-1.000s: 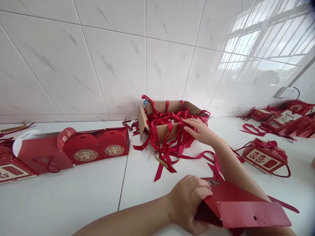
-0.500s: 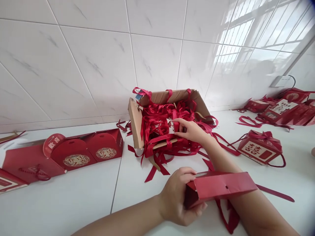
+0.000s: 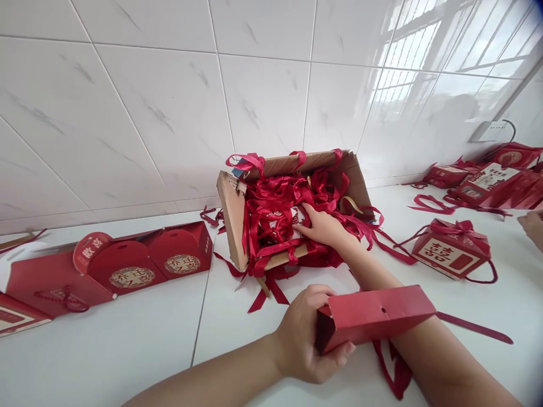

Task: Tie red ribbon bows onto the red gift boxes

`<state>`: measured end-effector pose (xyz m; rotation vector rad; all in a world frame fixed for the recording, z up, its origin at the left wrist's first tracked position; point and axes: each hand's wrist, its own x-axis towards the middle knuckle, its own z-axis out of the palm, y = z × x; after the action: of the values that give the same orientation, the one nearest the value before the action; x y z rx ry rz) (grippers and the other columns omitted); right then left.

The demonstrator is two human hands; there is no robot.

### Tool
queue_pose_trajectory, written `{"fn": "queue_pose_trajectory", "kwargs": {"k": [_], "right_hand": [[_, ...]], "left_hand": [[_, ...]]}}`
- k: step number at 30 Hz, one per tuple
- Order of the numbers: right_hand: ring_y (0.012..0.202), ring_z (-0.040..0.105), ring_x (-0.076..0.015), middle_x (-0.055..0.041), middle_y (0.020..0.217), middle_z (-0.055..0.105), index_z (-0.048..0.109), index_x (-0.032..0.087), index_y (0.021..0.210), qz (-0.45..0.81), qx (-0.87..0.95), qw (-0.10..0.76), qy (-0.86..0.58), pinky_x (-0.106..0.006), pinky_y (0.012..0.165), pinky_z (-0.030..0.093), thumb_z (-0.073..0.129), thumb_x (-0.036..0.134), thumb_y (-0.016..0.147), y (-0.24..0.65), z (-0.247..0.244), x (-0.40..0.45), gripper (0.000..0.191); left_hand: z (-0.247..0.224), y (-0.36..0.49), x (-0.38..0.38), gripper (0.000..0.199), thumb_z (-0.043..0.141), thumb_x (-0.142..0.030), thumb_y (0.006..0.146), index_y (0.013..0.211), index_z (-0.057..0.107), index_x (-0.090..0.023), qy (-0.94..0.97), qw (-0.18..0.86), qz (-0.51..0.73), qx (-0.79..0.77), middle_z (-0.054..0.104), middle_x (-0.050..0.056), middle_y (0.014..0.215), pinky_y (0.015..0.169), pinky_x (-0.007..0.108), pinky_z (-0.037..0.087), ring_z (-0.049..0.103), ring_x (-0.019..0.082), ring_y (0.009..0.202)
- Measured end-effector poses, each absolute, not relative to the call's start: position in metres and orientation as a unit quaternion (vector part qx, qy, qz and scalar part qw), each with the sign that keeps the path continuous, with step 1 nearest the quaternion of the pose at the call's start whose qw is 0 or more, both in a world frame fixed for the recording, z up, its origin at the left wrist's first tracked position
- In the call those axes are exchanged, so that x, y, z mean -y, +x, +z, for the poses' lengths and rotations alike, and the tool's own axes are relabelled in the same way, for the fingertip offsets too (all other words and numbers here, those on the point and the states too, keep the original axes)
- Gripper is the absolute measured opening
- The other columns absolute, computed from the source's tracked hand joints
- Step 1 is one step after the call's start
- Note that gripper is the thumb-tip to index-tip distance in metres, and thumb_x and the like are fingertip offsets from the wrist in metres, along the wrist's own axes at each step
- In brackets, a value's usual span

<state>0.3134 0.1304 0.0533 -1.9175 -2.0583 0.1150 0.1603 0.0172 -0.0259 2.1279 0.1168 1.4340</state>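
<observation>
My left hand (image 3: 303, 333) is wrapped around one end of a red paper gift box (image 3: 377, 316), held above the counter near me. The box has a small hole in its upper face. My right hand (image 3: 324, 226) reaches past it into a torn cardboard box (image 3: 232, 217) full of tangled red ribbons (image 3: 275, 192). Its thumb and forefinger are apart, touching the ribbons beside a white piece with red print (image 3: 299, 216). The other fingers of that hand are partly hidden. Ribbon ends hang over the box's front rim.
Several red gift boxes (image 3: 131, 263) stand in a row at left. A ribbon-tied gift box (image 3: 449, 251) stands at right, with more boxes (image 3: 492, 183) behind it. Another person's hand (image 3: 532, 227) shows at the right edge. Tiled wall (image 3: 263, 102) backs the white counter (image 3: 139, 339).
My right hand has shifted slightly within the ribbons, and the cardboard box has turned and tilted a little. Another person's hand has come further into view at right. The left hand keeps its hold.
</observation>
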Motion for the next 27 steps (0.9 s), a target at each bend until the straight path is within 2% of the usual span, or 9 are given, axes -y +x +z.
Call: {"fn": "queue_pose_trajectory", "kwargs": {"k": [3,7,10,12,14,16,20,23,27], "right_hand": [[0.088,0.066,-0.0362,-0.018,0.1,0.069,0.046,0.018,0.136,0.027,0.703,0.193,-0.684,-0.04,0.066,0.048,0.04,0.058,0.091,0.313,0.055,-0.13,0.061],[0.087,0.063,-0.0312,-0.0141,0.088,0.068,0.071,0.018,0.1,-0.054,0.677,0.271,-0.682,-0.04,0.071,0.048,0.044,0.051,0.092,0.316,0.05,-0.134,0.043],[0.106,0.054,-0.0355,-0.0166,0.103,0.061,0.073,0.017,0.079,-0.137,0.668,0.34,-0.647,-0.047,0.085,0.047,0.055,0.05,0.087,0.321,0.041,-0.142,0.038],[0.112,0.051,-0.0351,-0.0171,0.111,0.057,0.068,0.016,0.073,-0.131,0.671,0.381,-0.622,-0.048,0.092,0.045,0.054,0.045,0.088,0.324,0.035,-0.148,0.036],[0.107,0.056,-0.0316,-0.0168,0.109,0.056,0.064,0.016,0.08,-0.08,0.676,0.407,-0.609,-0.046,0.093,0.047,0.05,0.04,0.09,0.327,0.03,-0.153,0.029],[0.102,0.059,-0.0312,-0.0177,0.112,0.056,0.059,0.015,0.099,-0.039,0.67,0.422,-0.61,-0.047,0.088,0.05,0.051,0.04,0.088,0.33,0.028,-0.155,0.028],[0.124,0.049,-0.0358,-0.0198,0.149,0.032,0.043,0.017,0.134,-0.031,0.678,0.42,-0.603,-0.05,0.09,0.05,0.052,0.041,0.085,0.333,0.03,-0.153,0.055],[0.131,0.045,-0.0357,-0.0141,0.156,0.022,0.041,0.02,0.14,-0.028,0.699,0.384,-0.603,-0.05,0.093,0.05,0.048,0.037,0.087,0.333,0.033,-0.151,0.057],[0.128,0.047,-0.0379,-0.0118,0.159,0.013,0.036,0.019,0.146,-0.023,0.709,0.343,-0.616,-0.051,0.089,0.053,0.05,0.037,0.084,0.335,0.034,-0.15,0.066]], "left_hand": [[-0.026,0.16,-0.017,0.054,0.064,-0.023,0.071,0.12,0.04,-0.019,0.794,0.288,0.534,-0.044,0.051,0.011,0.101,0.076,0.042,0.054,0.057,0.026,0.095],[-0.026,0.159,-0.017,0.054,0.064,-0.022,0.071,0.119,0.04,-0.019,0.798,0.292,0.525,-0.055,0.05,0.01,0.101,0.075,0.043,0.053,0.056,0.025,0.092],[-0.026,0.159,-0.017,0.054,0.063,-0.023,0.071,0.12,0.04,-0.02,0.8,0.293,0.52,-0.059,0.05,0.01,0.102,0.075,0.043,0.053,0.057,0.025,0.091],[-0.026,0.159,-0.017,0.055,0.063,-0.024,0.071,0.12,0.04,-0.02,0.802,0.289,0.52,-0.054,0.05,0.01,0.103,0.075,0.043,0.053,0.057,0.026,0.091],[-0.026,0.159,-0.017,0.056,0.064,-0.024,0.071,0.121,0.039,-0.02,0.803,0.288,0.519,-0.053,0.05,0.011,0.103,0.075,0.043,0.053,0.057,0.026,0.092],[-0.027,0.159,-0.017,0.057,0.064,-0.023,0.071,0.122,0.039,-0.019,0.803,0.292,0.516,-0.054,0.049,0.01,0.102,0.076,0.043,0.053,0.057,0.026,0.093],[-0.027,0.159,-0.016,0.058,0.064,-0.023,0.071,0.122,0.038,-0.02,0.801,0.301,0.513,-0.057,0.049,0.011,0.103,0.077,0.043,0.053,0.057,0.026,0.093],[-0.028,0.159,-0.016,0.057,0.064,-0.024,0.072,0.122,0.039,-0.02,0.802,0.298,0.515,-0.056,0.049,0.011,0.104,0.076,0.042,0.053,0.057,0.025,0.091],[-0.027,0.159,-0.017,0.056,0.064,-0.022,0.071,0.121,0.039,-0.019,0.8,0.298,0.518,-0.051,0.05,0.01,0.101,0.076,0.042,0.052,0.056,0.026,0.092]]}}
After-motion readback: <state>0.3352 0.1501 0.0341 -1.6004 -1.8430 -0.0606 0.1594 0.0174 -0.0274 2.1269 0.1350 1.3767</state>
